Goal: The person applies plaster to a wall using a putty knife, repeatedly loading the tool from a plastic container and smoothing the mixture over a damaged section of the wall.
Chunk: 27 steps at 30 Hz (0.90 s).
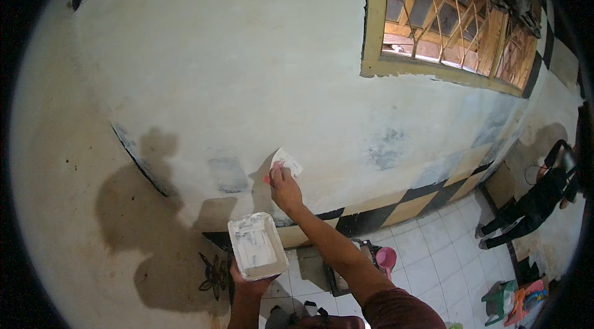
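Note:
My right hand (284, 189) grips a small pink scraper with a white-smeared flat blade (286, 159), held against or just off the pale, patchy wall (278, 69); whether it touches, I cannot tell. Lower and to the left, my left hand (247, 279) holds up a white rectangular tub (266, 248) coated inside with white paste. Below the pale area runs a checkered band (365, 216) of black and tan squares.
A barred wooden window (445, 13) is at upper right. Another person (532, 205) in dark clothing stands at right. A pink dipper (387, 256) in a dark container lies below my arm on the white tiles (433, 248). Colored plastic items (516, 301) sit at lower right.

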### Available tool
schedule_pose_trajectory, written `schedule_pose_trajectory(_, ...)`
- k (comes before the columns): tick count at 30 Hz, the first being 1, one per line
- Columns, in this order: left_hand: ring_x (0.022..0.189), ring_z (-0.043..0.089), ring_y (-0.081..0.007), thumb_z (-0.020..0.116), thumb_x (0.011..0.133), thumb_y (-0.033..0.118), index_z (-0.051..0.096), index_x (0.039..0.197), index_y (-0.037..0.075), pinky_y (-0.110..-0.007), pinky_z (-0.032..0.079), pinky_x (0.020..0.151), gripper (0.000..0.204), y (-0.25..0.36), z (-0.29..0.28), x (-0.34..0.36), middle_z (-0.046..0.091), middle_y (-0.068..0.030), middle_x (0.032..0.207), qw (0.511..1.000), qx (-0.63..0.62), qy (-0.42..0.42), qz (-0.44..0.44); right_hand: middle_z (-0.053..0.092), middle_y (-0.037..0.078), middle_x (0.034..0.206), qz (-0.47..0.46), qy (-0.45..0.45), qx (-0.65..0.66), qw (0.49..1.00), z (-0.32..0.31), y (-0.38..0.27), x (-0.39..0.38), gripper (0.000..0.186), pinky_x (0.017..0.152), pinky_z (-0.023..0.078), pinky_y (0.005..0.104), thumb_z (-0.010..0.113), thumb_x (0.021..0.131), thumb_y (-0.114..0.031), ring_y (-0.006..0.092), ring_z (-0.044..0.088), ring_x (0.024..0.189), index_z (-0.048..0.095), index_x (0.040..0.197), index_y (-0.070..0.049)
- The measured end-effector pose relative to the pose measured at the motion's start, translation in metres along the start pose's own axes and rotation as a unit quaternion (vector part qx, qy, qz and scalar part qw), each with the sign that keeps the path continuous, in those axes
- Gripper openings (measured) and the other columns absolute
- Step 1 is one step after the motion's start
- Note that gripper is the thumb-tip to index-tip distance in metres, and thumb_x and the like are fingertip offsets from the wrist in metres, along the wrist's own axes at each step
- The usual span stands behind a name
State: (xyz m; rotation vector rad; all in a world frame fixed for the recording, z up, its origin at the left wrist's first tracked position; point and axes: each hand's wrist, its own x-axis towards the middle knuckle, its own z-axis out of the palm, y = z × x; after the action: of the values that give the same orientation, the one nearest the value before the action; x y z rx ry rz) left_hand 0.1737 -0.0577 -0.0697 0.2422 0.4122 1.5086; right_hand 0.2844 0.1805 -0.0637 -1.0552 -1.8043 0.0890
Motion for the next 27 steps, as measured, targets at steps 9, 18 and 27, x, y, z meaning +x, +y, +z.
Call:
schedule_pose_trajectory(9, 0.12, 0.054, -0.0368, 0.041, 0.09, 0.055, 0.049, 0.137, 0.016, -0.061, 0.043, 0.097, 0.061, -0.005, 0.023, 0.003, 0.053, -0.0103, 0.136, 0.996, -0.032, 0.039, -0.071, 0.059, 0.003, 0.092, 0.312, 0.053, 0.511, 0.799, -0.149, -0.005, -0.029, 0.025, 0.06, 0.048, 0.0259, 0.061, 0.087, 0.0, 0.0118, 0.058, 0.073, 0.054, 0.11, -0.004)
schedule_pose_trajectory(18, 0.118, 0.057, -0.0326, 0.047, 0.091, 0.05, 0.05, 0.136, 0.015, -0.057, 0.047, 0.094, 0.057, -0.026, 0.068, 0.015, 0.056, -0.0088, 0.132, 0.991, 0.094, -0.092, -0.039, 0.066, 0.004, 0.094, 0.41, 0.152, 0.62, 0.652, -0.223, -0.038, -0.071, 0.018, 0.06, 0.052, 0.0281, 0.06, 0.092, -0.009, 0.0143, 0.064, 0.075, 0.056, 0.109, -0.005)
schedule_pose_trajectory(27, 0.12, 0.055, -0.0345, 0.048, 0.091, 0.048, 0.046, 0.138, 0.008, -0.057, 0.048, 0.094, 0.062, -0.024, 0.087, 0.031, 0.055, -0.0136, 0.132, 0.985, 0.019, -0.148, -0.092, 0.063, 0.002, 0.081, 0.415, 0.02, 0.44, 0.796, -0.231, -0.087, -0.083, 0.012, 0.05, 0.041, 0.0234, 0.065, 0.088, -0.006, 0.008, 0.052, 0.059, 0.063, 0.099, 0.0)
